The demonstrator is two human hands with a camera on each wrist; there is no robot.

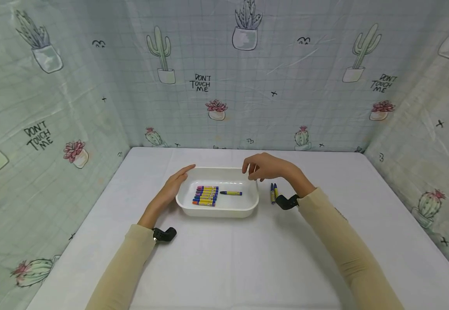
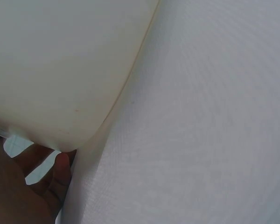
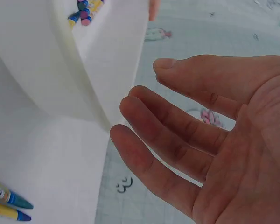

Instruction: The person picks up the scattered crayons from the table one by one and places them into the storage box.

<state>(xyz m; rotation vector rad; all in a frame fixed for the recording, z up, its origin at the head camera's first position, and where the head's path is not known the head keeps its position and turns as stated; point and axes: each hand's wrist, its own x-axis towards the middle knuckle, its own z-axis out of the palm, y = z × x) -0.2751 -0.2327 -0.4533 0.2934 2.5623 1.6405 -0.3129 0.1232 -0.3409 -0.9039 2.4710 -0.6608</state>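
Note:
A white tray [image 1: 218,212] lies on the table. Inside its left half, several yellow-wrapped crayons [image 1: 205,196] form a close row, and a single crayon [image 1: 231,193] lies crosswise to their right. My left hand [image 1: 171,188] rests along the tray's left side with fingers extended; the left wrist view shows its fingertips against the tray's outer wall [image 2: 60,93]. Over the tray's far right corner hovers my right hand [image 1: 267,166], its fingers loosely bent and holding nothing, as the right wrist view confirms. Two more crayons [image 1: 272,193] lie on the table beneath the right wrist.
White cloth covers the table [image 1: 209,267]. Curtains with cactus prints [image 1: 224,86] stand behind the table and along both sides. A black wrist camera [image 1: 164,234] sits on the left wrist and another camera [image 1: 287,202] on the right.

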